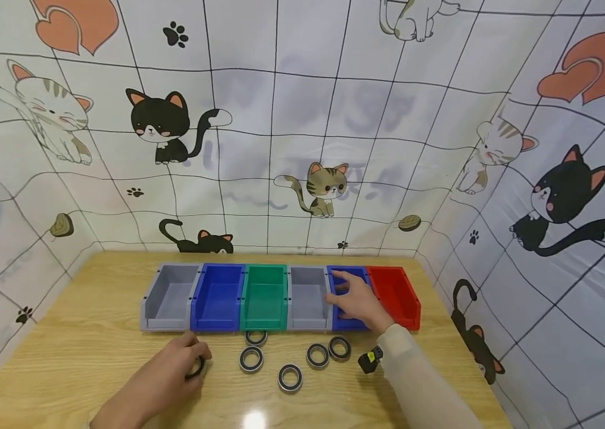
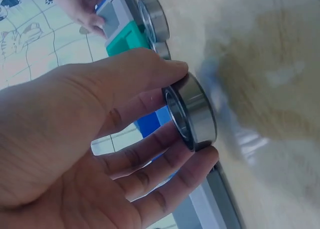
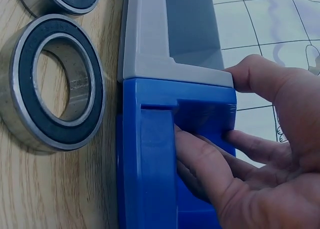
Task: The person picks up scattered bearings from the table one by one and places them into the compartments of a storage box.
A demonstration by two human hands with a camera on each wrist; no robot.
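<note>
My left hand [image 1: 174, 363] pinches a ball bearing [image 2: 197, 114] on edge between thumb and fingertips, low over the table in front of the left bins. My right hand [image 1: 358, 301] is at the right blue bin [image 3: 150, 154], fingers spread and loosely bent. Some of its fingers reach inside that bin, while the thumb lies by the top edge of the adjoining grey bin [image 1: 308, 295]. No bearing shows in the right hand; the bin floor beneath it is partly hidden. Loose bearings lie flat between the hands, one of them a dark-sealed bearing [image 3: 57, 84] close to the blue bin.
Six joined bins stand in a row, including a left grey bin [image 1: 174, 292], a blue bin [image 1: 219, 295], a green bin [image 1: 265, 295] and a red bin [image 1: 396, 295]. A cat-print curtain [image 1: 249, 119] surrounds the wooden table [image 1: 88, 310]. A small black-yellow device [image 1: 370, 360] sits at the right wrist.
</note>
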